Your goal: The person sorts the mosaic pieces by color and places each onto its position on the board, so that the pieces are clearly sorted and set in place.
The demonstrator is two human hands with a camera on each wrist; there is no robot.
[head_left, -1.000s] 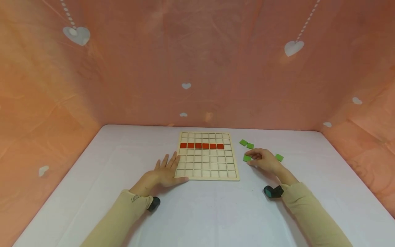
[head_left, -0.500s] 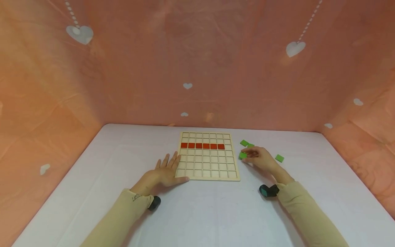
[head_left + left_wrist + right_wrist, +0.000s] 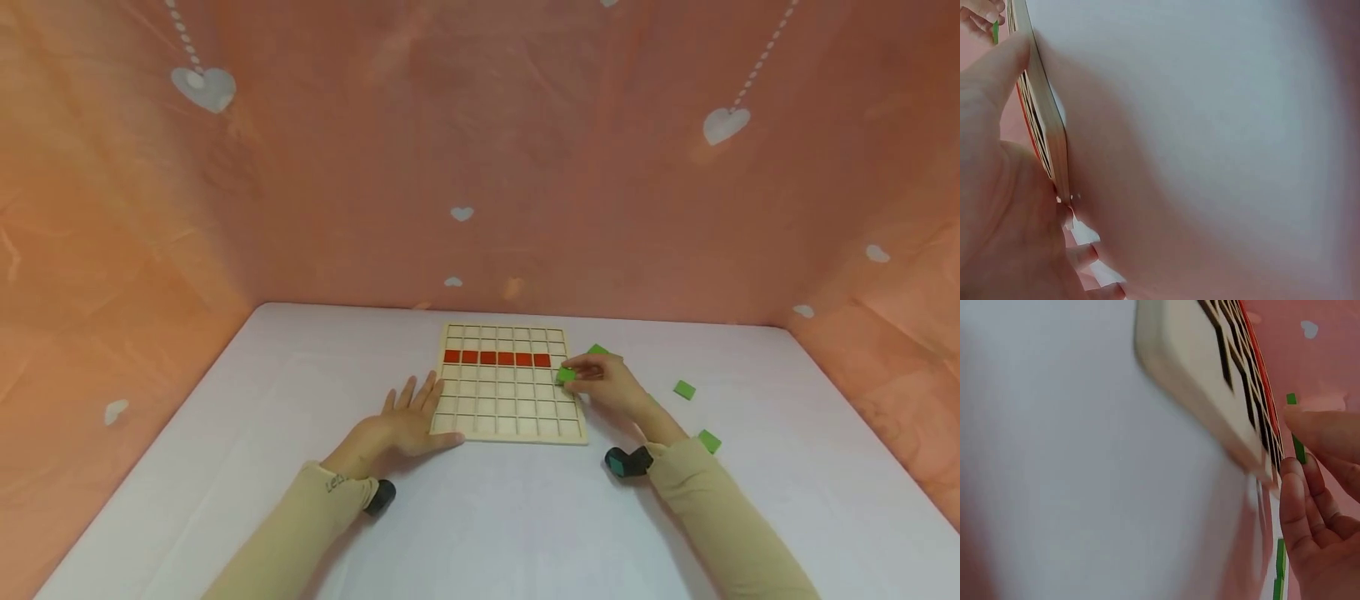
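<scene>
I see the left hand (image 3: 405, 429), fingers spread straight, against the near left corner of the grid board (image 3: 510, 438). Six red tiles (image 3: 488, 358) run from its left edge. Above its right edge, the right hand (image 3: 611, 387) pinches a green tile (image 3: 566, 377); loose green tiles (image 3: 684, 390) lie farther right on the table (image 3: 525, 517).

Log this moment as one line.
right hand: pinches green tile | left hand: at near-left corner of grid board | red tiles: six in one row
</scene>
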